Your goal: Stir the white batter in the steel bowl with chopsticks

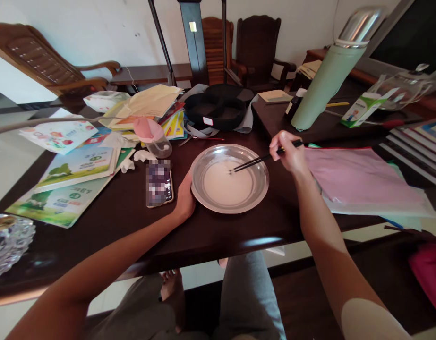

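Observation:
A round metal bowl (232, 208) stands on the dark wooden table, with a pale, milky liquid (227, 190) in its bottom. My left hand (185, 196) grips the bowl's left side at the rim; some of its fingers are hidden behind the wall. Between the fingers of my right hand (288, 150), at the bowl's upper right, is a pair of black chopsticks (253, 161). They slant down to the left over the rim, and their tips meet the liquid near the middle. A phone (159, 184) lies just left of my left hand, its screen partly blurred out.
Left are booklets (67, 200), crumpled tissue, a pink-lidded cup (160, 144) and a glass ashtray (10, 241). Behind the bowl sits a black bag (219, 111). Right are a tall green thermos (329, 85), a small box (361, 109), a pink folder (355, 177) and stacked books (412, 153).

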Motion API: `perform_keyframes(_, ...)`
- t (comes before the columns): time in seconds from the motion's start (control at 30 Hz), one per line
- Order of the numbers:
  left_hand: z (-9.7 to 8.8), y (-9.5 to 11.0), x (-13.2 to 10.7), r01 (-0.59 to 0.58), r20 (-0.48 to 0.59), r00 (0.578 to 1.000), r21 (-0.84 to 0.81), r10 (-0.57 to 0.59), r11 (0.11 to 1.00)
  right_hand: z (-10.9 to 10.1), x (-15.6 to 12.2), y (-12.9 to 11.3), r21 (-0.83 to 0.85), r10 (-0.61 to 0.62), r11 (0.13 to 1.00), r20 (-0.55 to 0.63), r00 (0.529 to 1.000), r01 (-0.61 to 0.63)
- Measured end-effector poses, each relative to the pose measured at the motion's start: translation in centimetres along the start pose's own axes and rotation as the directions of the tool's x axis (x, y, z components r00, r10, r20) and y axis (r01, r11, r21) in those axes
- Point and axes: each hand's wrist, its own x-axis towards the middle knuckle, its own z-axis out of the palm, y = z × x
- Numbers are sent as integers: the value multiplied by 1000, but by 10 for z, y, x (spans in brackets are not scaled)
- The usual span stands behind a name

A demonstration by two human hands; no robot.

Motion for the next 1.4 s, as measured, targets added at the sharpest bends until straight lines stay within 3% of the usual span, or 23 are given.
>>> perform_keyframes(0.07,0,0,0,30,-6,1000,-22,-30,999,-12,1,-4,30,-8,1000,8,1000,7)
perform_keyframes(0.13,0,0,0,52,-8,999,-55,-52,997,-12,-1,-7,58,23,998,110,994,-29)
perform_keyframes(0.23,1,2,0,53,-2,999,-85,-53,995,6,-7,-7,45,113,990,310,944,-133)
perform_keyframes(0.3,2,3,0,55,1,998,-95,-55,994,18,-10,-5,3,159,985,349,924,-171)
perform_keyframes(0.4,2,4,-1,67,5,998,-86,-67,994,18,-9,-4,-50,152,988,241,959,-144)
perform_keyframes(0.5,2,4,-1,81,5,997,-88,-81,993,-1,-4,-6,-60,91,994,66,994,-87)
perform_keyframes(0.57,2,3,0,86,-3,996,-90,-87,992,-14,-2,-9,-42,63,997,30,998,-62)
perform_keyframes(0.67,1,4,0,67,-6,998,-51,-67,996,-16,-3,-14,-19,77,997,122,990,-75)
perform_keyframes(0.83,2,6,-1,78,-13,997,-106,-80,991,8,-10,-12,-59,159,987,284,946,-148)
perform_keyframes(0.93,3,7,-2,90,-19,995,-132,-93,987,10,-9,-10,-105,156,985,226,962,-135)
perform_keyframes(1.1,3,6,-1,76,7,997,-81,-75,994,-11,-4,-14,-96,73,993,34,997,-70)
perform_keyframes(1.2,2,4,-1,78,3,997,-80,-78,994,-15,-5,-18,-59,71,996,79,994,-66)
perform_keyframes(1.4,0,1,0,51,10,999,-62,-50,997,4,-10,-14,-111,152,986,239,959,-128)
